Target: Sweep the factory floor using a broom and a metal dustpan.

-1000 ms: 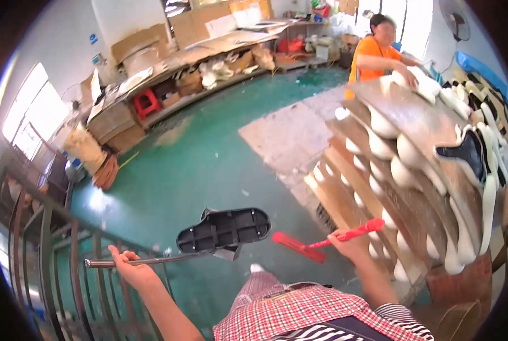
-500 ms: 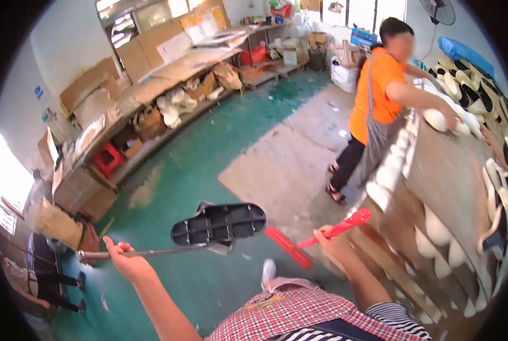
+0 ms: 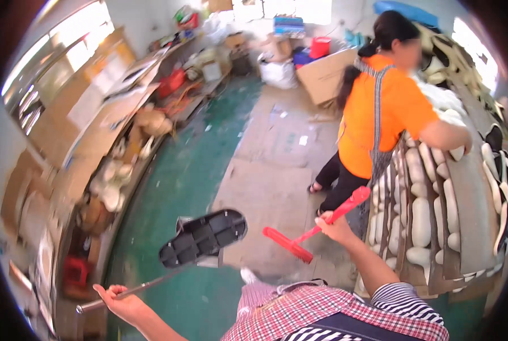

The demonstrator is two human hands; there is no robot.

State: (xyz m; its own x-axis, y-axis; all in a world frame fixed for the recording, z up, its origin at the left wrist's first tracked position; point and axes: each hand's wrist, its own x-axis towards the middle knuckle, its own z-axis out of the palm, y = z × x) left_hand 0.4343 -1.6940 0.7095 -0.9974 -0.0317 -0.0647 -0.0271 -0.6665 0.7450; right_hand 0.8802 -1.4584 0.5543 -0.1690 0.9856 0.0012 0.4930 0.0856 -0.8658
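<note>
My left hand grips a thin metal rod that carries a black shoe sole, its ribbed underside facing up, held out over the green floor. My right hand holds a red brush by its handle, the bristle head pointing down-left and just right of the sole, not touching it. A checked apron covers my lap at the bottom edge.
A person in an orange shirt stands close on the right, reaching over a slanted rack full of white soles. Cardboard sheets lie on the floor. A cluttered bench runs along the left wall; boxes stand at the back.
The view has swung left, so the person in orange now appears much nearer and more central. The sole on its rod and the brush stay in about the same pose before me.
</note>
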